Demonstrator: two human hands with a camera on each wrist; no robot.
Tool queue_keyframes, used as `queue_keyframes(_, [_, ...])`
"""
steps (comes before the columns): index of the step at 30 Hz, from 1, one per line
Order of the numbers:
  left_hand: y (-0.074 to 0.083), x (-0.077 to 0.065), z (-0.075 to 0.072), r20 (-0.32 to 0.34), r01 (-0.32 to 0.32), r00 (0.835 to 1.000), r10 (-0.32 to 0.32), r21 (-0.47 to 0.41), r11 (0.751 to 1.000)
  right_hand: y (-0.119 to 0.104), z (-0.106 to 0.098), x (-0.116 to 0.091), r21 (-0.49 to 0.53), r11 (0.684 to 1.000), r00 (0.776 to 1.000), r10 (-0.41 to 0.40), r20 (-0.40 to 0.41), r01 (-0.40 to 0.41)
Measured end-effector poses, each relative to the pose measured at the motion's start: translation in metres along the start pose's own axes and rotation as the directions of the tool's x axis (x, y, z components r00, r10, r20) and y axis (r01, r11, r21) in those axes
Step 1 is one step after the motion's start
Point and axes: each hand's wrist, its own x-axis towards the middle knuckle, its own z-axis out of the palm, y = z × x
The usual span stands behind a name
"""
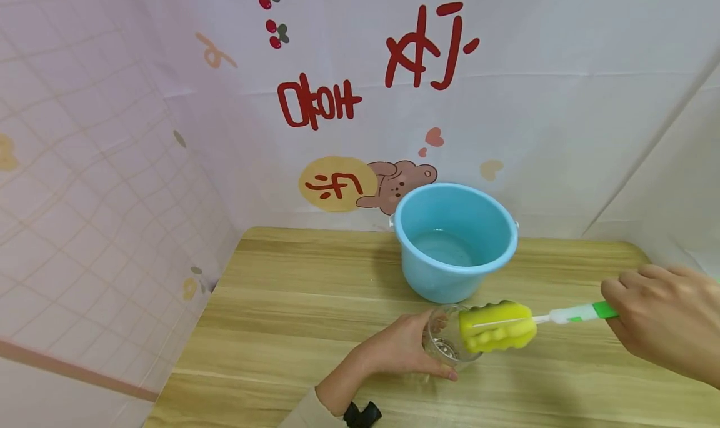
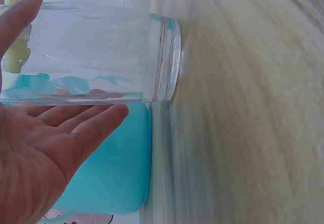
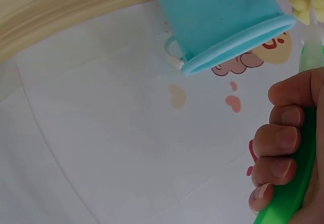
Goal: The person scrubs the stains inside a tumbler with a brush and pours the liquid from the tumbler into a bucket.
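My left hand (image 1: 402, 345) holds a clear drinking glass (image 2: 96, 51) near the front of the table, thumb on one side and fingers on the other. The glass stands upright with its thick base right at the tabletop. On the right, my right hand (image 1: 669, 322) grips the green and white handle of a sponge cup brush (image 1: 579, 313), fingers curled round it in the right wrist view. The brush's yellow sponge head (image 1: 500, 328) overlaps the glass's mouth in the head view. Behind the glass is a light blue bucket (image 1: 435, 284) with some water at its bottom.
The wood-grain table (image 1: 292, 303) runs back to a white printed cloth (image 1: 540, 115) with red characters and a cartoon bear. A grid-patterned cloth (image 1: 73, 184) hangs on the left. Beside the left sleeve sits a small black object (image 1: 365, 414).
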Motion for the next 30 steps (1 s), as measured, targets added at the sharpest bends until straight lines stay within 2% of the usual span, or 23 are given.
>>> queue_keyframes(12, [-0.001, -0.001, 0.0, -0.013, -0.005, 1.0, 0.005, 0.014, 1.0, 0.008, 0.011, -0.021, 0.023, 0.999, 0.999, 0.034, -0.019, -0.033])
queue_keyframes(19, [-0.002, -0.001, 0.001, -0.008, -0.006, 1.0, 0.006, 0.002, 1.0, 0.014, 0.016, -0.041, 0.074, 0.995, 0.997, 0.07, 0.029, -0.072])
queue_keyframes(30, [0.0, -0.001, 0.0, -0.007, 0.015, 1.0, -0.015, 0.006, 1.0, 0.021, 0.026, -0.076, 0.179, 0.953, 0.969, 0.24, 0.053, -0.246])
